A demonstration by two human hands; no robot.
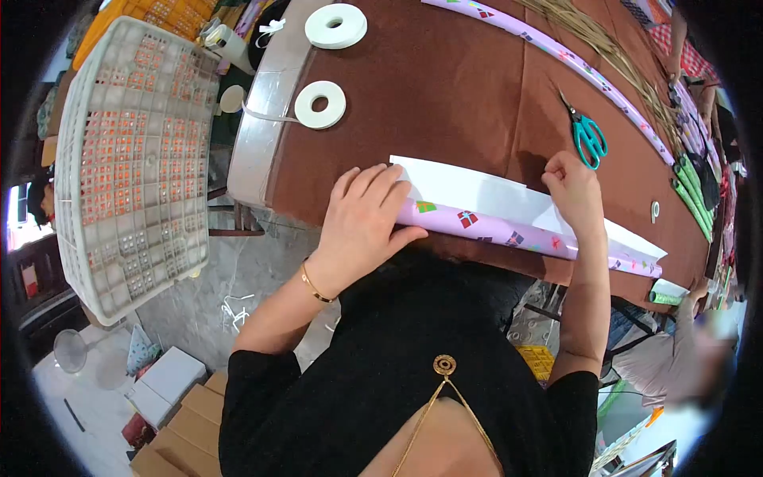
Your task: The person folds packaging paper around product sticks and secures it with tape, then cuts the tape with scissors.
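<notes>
A sheet of lilac wrapping paper (493, 230) with a gift-box print lies part-rolled along the near table edge, its white inner side facing up in a long flap. Over its left end rests my left hand (362, 219), fingers on the far side and thumb on the printed roll, gripping it. My right hand (574, 195) hovers by the flap on the right, fingers curled into a pinch; what they hold, if anything, cannot be made out. Just beyond that hand lie teal-handled scissors (589, 141).
Two white tape rolls (320, 105) sit at the table's left, one trailing a strip over the edge. A long finished lilac roll (572, 63) crosses the far side. Green rolls (693, 199) and a person's arm (678, 44) are at right. A white plastic crate (143, 167) stands left.
</notes>
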